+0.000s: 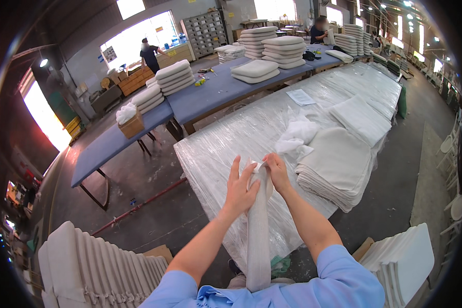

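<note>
A pale grey padded cushion stands on its narrow edge in front of me, running from my body to the near part of the plastic-covered table. My left hand holds its far end from the left, thumb against the side and some fingers stretched up. On the other side my right hand pinches the fabric at that same end, fingers closed together. A bit of white material shows between the two hands; what it is cannot be made out. Just right of my right hand lies a stack of flat pale covers.
Crumpled white plastic and a paper sheet lie on the wrapped table. Cushion rows stand at lower left and lower right. Beyond, blue tables carry cushion stacks. Two people work farther off.
</note>
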The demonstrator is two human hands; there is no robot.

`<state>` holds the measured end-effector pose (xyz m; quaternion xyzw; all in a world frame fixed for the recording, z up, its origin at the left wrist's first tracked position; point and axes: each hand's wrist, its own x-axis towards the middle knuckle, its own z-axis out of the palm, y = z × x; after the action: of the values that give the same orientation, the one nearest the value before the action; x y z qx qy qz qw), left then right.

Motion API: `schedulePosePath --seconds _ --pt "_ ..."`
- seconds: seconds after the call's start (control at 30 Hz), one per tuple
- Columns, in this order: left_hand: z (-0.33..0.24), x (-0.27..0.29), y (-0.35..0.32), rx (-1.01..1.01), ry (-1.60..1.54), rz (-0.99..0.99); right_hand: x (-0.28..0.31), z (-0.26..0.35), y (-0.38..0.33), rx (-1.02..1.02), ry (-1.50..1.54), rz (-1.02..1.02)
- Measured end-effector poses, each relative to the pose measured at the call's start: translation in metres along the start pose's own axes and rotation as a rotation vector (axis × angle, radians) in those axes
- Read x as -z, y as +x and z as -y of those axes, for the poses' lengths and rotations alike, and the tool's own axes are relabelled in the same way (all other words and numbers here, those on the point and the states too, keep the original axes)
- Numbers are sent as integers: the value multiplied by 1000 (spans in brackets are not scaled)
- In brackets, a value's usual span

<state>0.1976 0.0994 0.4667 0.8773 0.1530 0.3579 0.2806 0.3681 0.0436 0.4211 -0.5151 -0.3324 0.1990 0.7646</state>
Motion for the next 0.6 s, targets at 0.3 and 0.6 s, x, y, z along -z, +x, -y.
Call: schedulePosePath --seconds 0.3,0.6 --pt "68 8 65 398 -500 630 -2 5 -7 99 -145 -69" --pt "72 -39 35 607 -941 349 -21 20 18 -110 -445 -217"
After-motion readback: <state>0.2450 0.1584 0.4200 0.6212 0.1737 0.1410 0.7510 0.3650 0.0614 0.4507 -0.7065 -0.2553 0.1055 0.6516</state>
